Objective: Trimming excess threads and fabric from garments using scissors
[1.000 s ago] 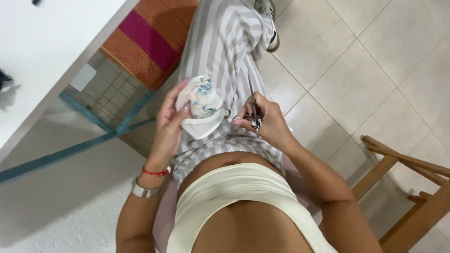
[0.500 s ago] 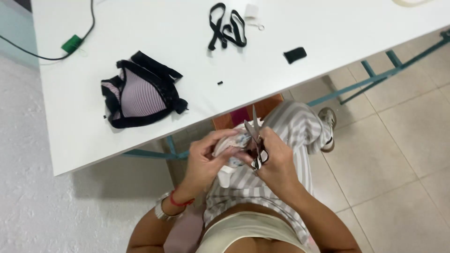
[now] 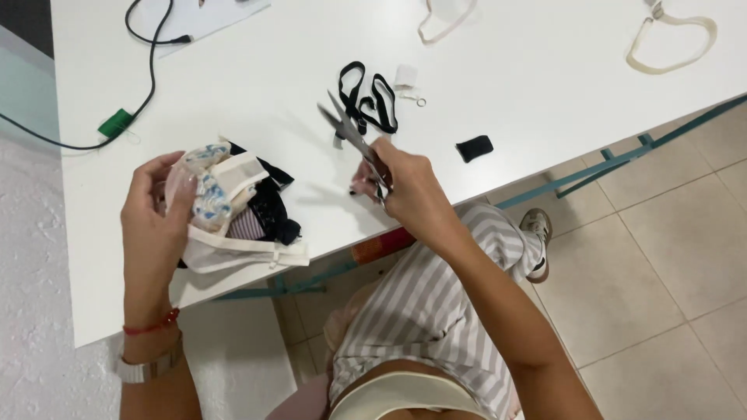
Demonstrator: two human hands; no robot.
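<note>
At the far left I see a black cable (image 3: 148,74) with a green plug (image 3: 115,122) lying on the white table (image 3: 257,85). Next comes my left hand (image 3: 152,225), raised over the table edge, its fingers (image 3: 180,194) curled narrow around a bundle of cloth (image 3: 226,206): a pale printed piece with white trim, with dark fabric showing behind it. The thumb lies on one side of the bundle and the other fingers wrap the near side, so the cloth is held firmly above the table. A red cord and a metal watch sit on that wrist.

Toward the middle, my right hand (image 3: 405,187) grips a pair of scissors (image 3: 350,132), fingers closed through the handles; the blades point up and left, slightly parted, and stand apart from the cloth. Just beyond the blade tips lie black straps (image 3: 369,97) looped on the table, with a small white tag (image 3: 405,76) beside them. Further right rests a small black patch (image 3: 474,148), and a beige strap (image 3: 673,47) lies near the far right corner.
</note>
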